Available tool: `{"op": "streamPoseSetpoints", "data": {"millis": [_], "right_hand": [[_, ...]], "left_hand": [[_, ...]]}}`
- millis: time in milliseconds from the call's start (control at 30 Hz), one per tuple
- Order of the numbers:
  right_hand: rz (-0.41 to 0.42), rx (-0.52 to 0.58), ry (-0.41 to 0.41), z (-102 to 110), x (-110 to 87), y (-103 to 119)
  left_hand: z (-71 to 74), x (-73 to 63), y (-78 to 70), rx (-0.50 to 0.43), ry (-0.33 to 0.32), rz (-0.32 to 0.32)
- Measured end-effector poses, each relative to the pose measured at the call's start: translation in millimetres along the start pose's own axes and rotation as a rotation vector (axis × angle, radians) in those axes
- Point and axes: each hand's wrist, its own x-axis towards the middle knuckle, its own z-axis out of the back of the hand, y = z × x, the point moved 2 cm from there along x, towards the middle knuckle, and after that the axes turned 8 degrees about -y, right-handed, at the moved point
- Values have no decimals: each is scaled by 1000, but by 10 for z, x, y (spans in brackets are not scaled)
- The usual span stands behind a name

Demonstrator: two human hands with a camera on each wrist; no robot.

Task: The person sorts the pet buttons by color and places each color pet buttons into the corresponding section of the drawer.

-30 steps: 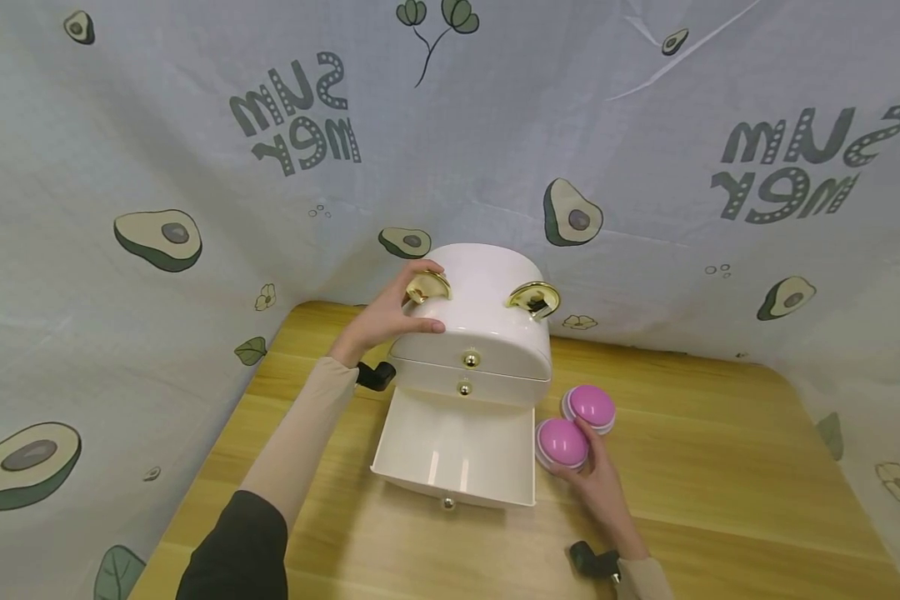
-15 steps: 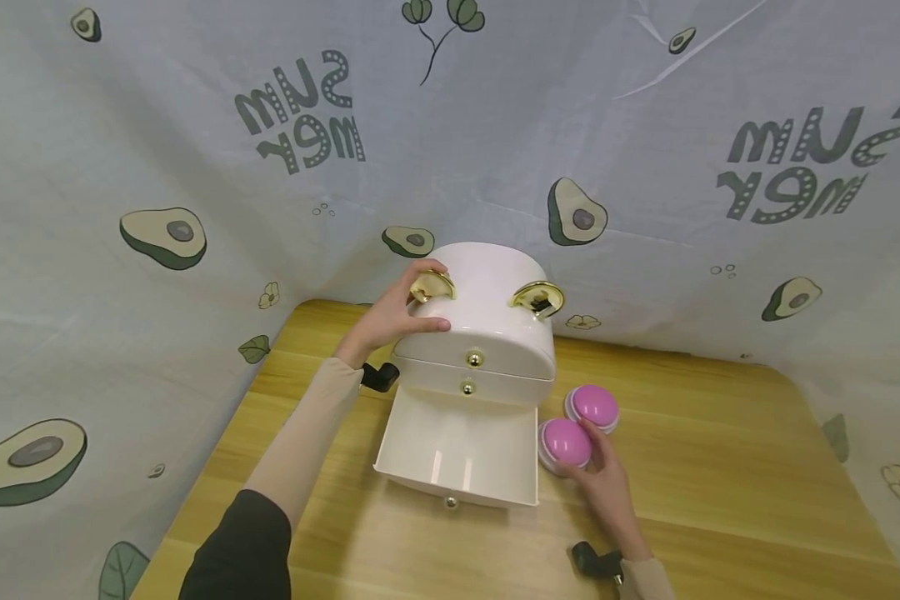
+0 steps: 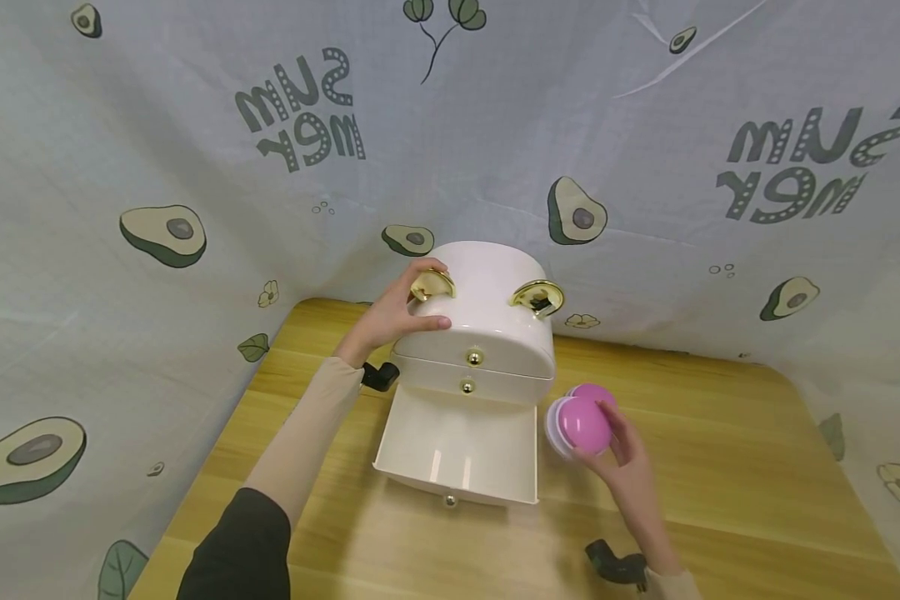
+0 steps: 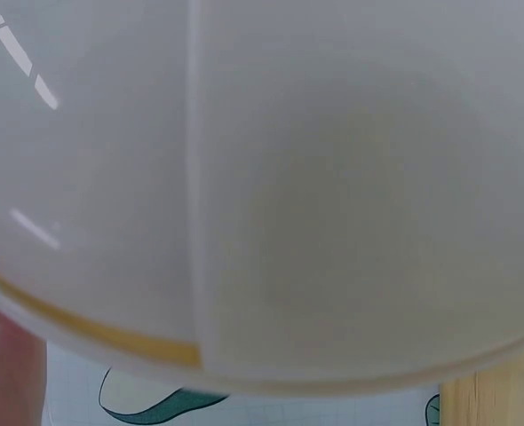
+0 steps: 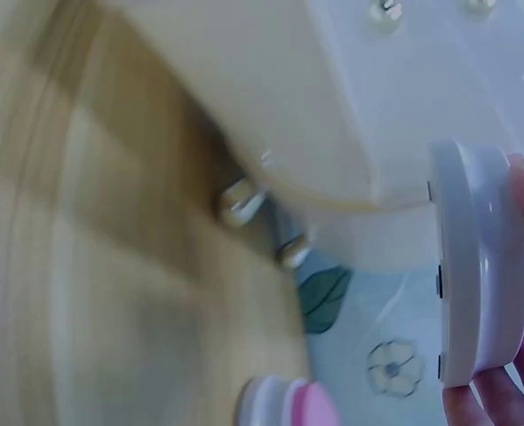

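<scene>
A glossy white drawer cabinet [image 3: 487, 287] with two gold ears stands on the table in the head view. Its bottom drawer [image 3: 457, 442] is pulled out, with nothing seen inside. My left hand [image 3: 390, 317] grips the cabinet's top left, fingers behind the left gold ear [image 3: 432, 287] and thumb on the front. To the right of the drawer, my right hand [image 3: 630, 475] holds a pink-domed push button [image 3: 585, 423] by its sides. It is lifted and tilted, its white base [image 5: 462, 275] facing left in the right wrist view. A second pink push button [image 3: 597, 390] lies behind it, partly covered.
The wooden table [image 3: 735, 467] extends to the right and in front. A pale curtain [image 3: 450, 158] printed with avocados hangs close behind the cabinet. Small gold knobs [image 3: 467, 387] stick out of the drawer fronts. A gold-tipped foot [image 5: 242, 202] shows under the cabinet.
My right hand has raised the nearer push button from the table, tipped it, and moved it slightly right and back. My left hand keeps its hold on the cabinet.
</scene>
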Motion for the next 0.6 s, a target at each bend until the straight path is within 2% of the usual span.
{"op": "streamPoseSetpoints", "data": {"millis": [133, 333, 433, 600], "right_hand": [[48, 40, 17, -50, -11, 225], [209, 88, 83, -178, -63, 496], [224, 77, 96, -249, -95, 577], [190, 26, 127, -380, -146, 645]], "left_hand": [[-3, 2, -6, 10, -2, 7], [-17, 11, -19, -10, -3, 29], [-19, 14, -13, -20, -1, 30], [-12, 10, -7, -18, -4, 24]]}}
